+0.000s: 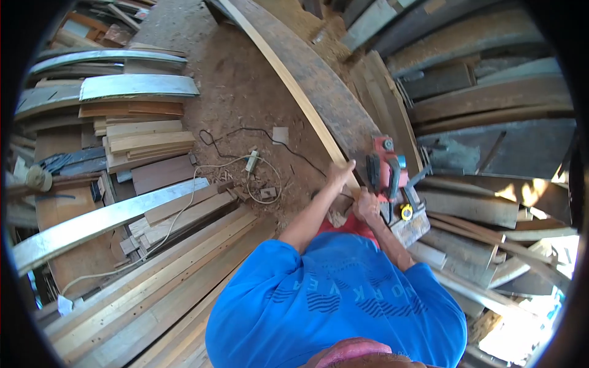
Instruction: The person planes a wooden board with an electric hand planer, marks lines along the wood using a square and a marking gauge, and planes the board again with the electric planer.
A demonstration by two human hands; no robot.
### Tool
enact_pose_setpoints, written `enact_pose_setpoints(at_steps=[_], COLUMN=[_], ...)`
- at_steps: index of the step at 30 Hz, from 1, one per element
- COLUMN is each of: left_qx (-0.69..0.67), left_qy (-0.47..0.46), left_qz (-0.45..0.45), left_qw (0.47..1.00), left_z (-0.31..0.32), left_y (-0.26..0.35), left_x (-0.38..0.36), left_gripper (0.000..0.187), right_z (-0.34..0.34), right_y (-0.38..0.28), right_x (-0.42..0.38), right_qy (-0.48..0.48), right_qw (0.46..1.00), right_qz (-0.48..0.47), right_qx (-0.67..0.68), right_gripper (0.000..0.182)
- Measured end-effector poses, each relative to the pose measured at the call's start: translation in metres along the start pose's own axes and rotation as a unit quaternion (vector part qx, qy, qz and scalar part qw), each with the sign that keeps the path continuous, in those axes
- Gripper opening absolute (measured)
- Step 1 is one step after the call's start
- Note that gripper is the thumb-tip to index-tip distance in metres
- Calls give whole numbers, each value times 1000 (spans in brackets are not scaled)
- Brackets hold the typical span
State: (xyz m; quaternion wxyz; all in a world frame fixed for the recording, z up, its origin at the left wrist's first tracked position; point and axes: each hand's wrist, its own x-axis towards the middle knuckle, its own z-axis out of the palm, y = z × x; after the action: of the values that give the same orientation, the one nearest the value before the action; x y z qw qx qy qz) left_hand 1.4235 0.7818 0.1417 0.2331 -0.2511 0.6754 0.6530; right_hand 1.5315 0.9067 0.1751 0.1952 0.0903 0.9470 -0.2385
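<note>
A long, narrow pale wooden board (pixel 300 101) runs from the top of the head view toward my body, along the left edge of a workbench (pixel 319 67). My left hand (pixel 338 174) grips the board close to its near end, thumb over the top. Closer to me, my right hand (pixel 367 205) is closed at the board's end, which it partly hides. Just right of my hands a red electric planer (pixel 392 175) with a black handle rests on the bench. A yellow tape measure (pixel 406 212) lies below the planer, beside a dark metal clamp or square.
Stacked boards (pixel 150 144) and long planks (pixel 153 288) fill the left side. More timber (pixel 478 92) leans along the right. On the dirt floor (pixel 236 92) lie a power strip (pixel 252 161), a looped cord, a dark cable (pixel 257 130) and wood shavings.
</note>
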Motion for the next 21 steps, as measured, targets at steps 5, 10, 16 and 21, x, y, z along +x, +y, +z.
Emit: enact_pose_setpoints(at_steps=[5,10,16,21], left_qx=[53,15,-20,-30], left_qy=[77,112,139,114], left_qz=[-33,-7,22,1], left_qw=[995,994,990,993], left_z=[15,21,32,31], left_y=[-14,-9,-12,8], left_x=[41,38,42,27], left_gripper=[48,36,31,29], right_z=[1,-64,-111,-59], right_y=[9,8,43,87], right_x=[5,4,21,62], right_qy=[35,37,194,73], right_qw=[999,998,960,945], right_qz=[-12,24,148,150], right_qx=[21,53,136,282], right_gripper=[38,34,52,55])
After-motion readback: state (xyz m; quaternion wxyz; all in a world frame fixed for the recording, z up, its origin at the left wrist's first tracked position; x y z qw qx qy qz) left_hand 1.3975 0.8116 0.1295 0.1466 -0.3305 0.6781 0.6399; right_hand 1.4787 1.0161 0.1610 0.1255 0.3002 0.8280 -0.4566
